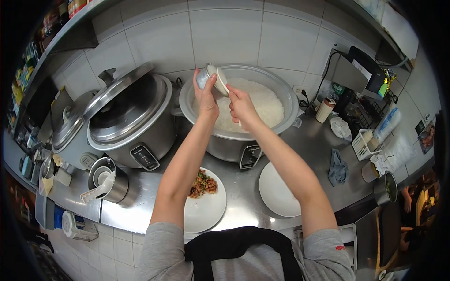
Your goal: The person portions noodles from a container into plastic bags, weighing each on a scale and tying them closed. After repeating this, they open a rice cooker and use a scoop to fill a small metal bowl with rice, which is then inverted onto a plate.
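Over the open rice cooker, my left hand is wrapped round a small metal bowl, tilted with its mouth to the right. My right hand grips the handle of a white rice paddle, whose blade is against the bowl's mouth. The bowl's contents are hidden by the blade. Below both hands, white rice fills much of the cooker. Nearer my body, a white plate carries a heap of chopped, reddish-green food, partly behind my left forearm. Another white plate lies beneath my right forearm.
A second large cooker stands left, its metal lid propped at a slant. Before it is a metal pot with a white-handled utensil inside. Toward the right sit a blue-grey cloth, a can and a white basket.
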The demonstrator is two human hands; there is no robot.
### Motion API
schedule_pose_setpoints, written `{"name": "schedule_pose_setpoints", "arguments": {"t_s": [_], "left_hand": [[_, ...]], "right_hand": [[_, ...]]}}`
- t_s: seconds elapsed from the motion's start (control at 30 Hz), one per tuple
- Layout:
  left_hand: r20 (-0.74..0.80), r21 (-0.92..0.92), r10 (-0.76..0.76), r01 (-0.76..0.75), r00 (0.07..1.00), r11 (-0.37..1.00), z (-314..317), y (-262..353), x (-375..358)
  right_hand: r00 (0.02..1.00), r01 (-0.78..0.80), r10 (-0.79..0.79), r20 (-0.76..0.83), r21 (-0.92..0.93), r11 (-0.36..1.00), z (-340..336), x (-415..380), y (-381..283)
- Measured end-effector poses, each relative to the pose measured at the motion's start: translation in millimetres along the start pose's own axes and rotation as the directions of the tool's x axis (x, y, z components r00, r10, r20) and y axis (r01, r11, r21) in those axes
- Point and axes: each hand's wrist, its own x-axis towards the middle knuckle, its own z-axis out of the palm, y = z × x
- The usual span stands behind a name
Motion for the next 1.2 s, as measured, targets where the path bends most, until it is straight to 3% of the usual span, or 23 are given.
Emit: {"name": "schedule_pose_setpoints", "arguments": {"t_s": [0.07, 0.13, 0.2, 0.27, 0.3, 0.33, 0.4, 0.43, 0.5, 0.57, 0.6, 0.63, 0.67, 0.7, 0.73, 0.87, 0.9, 0.93, 0.97, 1.03, 1.13, 1.17, 1.2], "left_hand": [[0.009, -0.122, -0.087, 0.087, 0.996, 0.989, -13.2, -5.8, 6.9], [0.036, -0.240, -0.160, 0.164, 0.987, 0.957, -19.9, -6.2, 17.7], [0.112, -0.401, -0.180, 0.210, 0.977, 0.892, -20.5, -7.0, 20.4], [0.031, -0.246, -0.135, 0.138, 0.990, 0.959, -14.0, -10.9, 20.0], [-0.042, -0.078, -0.079, 0.075, 0.996, 0.994, -11.2, -12.6, 19.6], [-0.046, -0.078, -0.081, 0.077, 0.996, 0.994, -13.8, -11.2, 18.7], [0.040, -0.213, -0.262, 0.265, 0.964, 0.941, -25.1, -3.2, 20.2], [0.038, -0.209, -0.256, 0.258, 0.966, 0.943, -26.2, 1.7, 20.7], [0.147, -0.330, -0.377, 0.405, 0.914, 0.853, -22.2, 14.7, 11.7], [0.161, -0.290, -0.400, 0.430, 0.902, 0.855, -22.4, 13.3, 10.4], [0.176, -0.248, -0.426, 0.459, 0.887, 0.853, -24.0, 13.2, 10.1], [0.168, -0.249, -0.423, 0.453, 0.890, 0.856, -26.5, 15.6, 9.2], [0.173, -0.246, -0.441, 0.472, 0.881, 0.847, -29.7, 17.7, 6.1], [0.172, -0.248, -0.456, 0.487, 0.873, 0.838, -34.1, 20.3, 1.4], [0.150, -0.254, -0.454, 0.478, 0.878, 0.841, -38.5, 24.0, -5.0], [0.138, -0.357, -0.380, 0.404, 0.914, 0.842, -45.0, 53.8, -28.5], [0.168, -0.333, -0.373, 0.409, 0.912, 0.850, -47.0, 59.7, -31.3], [0.196, -0.310, -0.366, 0.412, 0.910, 0.857, -50.3, 67.0, -35.1], [0.134, -0.259, -0.373, 0.396, 0.918, 0.881, -54.4, 75.5, -42.8], [0.075, -0.265, -0.357, 0.363, 0.931, 0.893, -71.2, 86.0, -60.3], [-0.004, -0.283, -0.296, 0.283, 0.955, 0.916, -85.8, 112.0, -87.0], [-0.026, -0.309, -0.298, 0.276, 0.954, 0.910, -92.7, 119.6, -97.7], [-0.050, -0.334, -0.313, 0.280, 0.948, 0.900, -100.1, 126.0, -110.5]], "right_hand": [[0.995, -0.071, 0.074, 0.066, -0.060, 0.996, -18.3, 5.0, -6.9], [0.993, -0.070, 0.045, 0.111, 0.236, 0.969, -35.8, 12.4, -14.9], [0.999, -0.029, 0.020, 0.047, 0.204, 0.979, -20.8, 3.6, -6.5], [1.000, 0.012, -0.009, -0.018, 0.170, 0.985, -14.9, 0.8, -5.3], [0.998, 0.055, -0.052, 0.032, -0.089, 0.994, -15.4, 1.1, -6.2], [0.993, 0.103, -0.076, 0.093, -0.340, 0.935, -15.7, 0.7, -5.8], [0.988, 0.047, -0.014, 0.152, -0.219, 0.975, -34.5, 3.4, -20.4], [0.977, -0.013, 0.034, 0.212, -0.102, 0.995, -40.4, 7.0, -28.2], [0.988, 0.041, -0.025, 0.153, -0.107, 0.993, -34.2, 8.8, -32.3], [0.991, 0.097, -0.086, 0.098, -0.113, 0.989, -28.5, 27.4, -19.3], [0.804, 0.589, -0.567, 0.176, -0.363, 0.722, -28.9, 54.9, 9.9], [0.401, 0.845, -0.840, 0.365, -0.501, 0.186, -27.9, 69.7, 27.1], [0.405, 0.848, -0.835, 0.372, -0.494, 0.191, -25.2, 52.7, 10.7], [0.770, 0.629, -0.533, 0.351, -0.554, 0.545, -20.5, 19.5, -25.8], [0.948, 0.268, -0.094, 0.303, -0.604, 0.750, -16.5, -2.2, -46.9], [0.958, 0.228, -0.140, 0.250, -0.368, 0.901, -7.1, 0.5, -29.9], [0.809, 0.587, -0.487, 0.328, -0.419, 0.693, 0.8, 13.6, -3.0], [0.528, 0.834, -0.738, 0.420, -0.420, 0.358, 8.9, 20.1, 14.8], [0.533, 0.837, -0.724, 0.438, -0.400, 0.374, 15.3, 9.9, 8.3], [0.810, 0.504, -0.237, 0.537, -0.430, 0.749, 25.8, -22.3, -23.0], [0.709, 0.609, -0.390, 0.587, -0.232, 0.758, 40.8, -44.0, -8.9], [0.560, 0.776, -0.574, 0.597, -0.134, 0.617, 51.0, -55.3, 4.0], [0.568, 0.758, -0.555, 0.607, -0.123, 0.641, 59.2, -64.8, 10.7]]}}
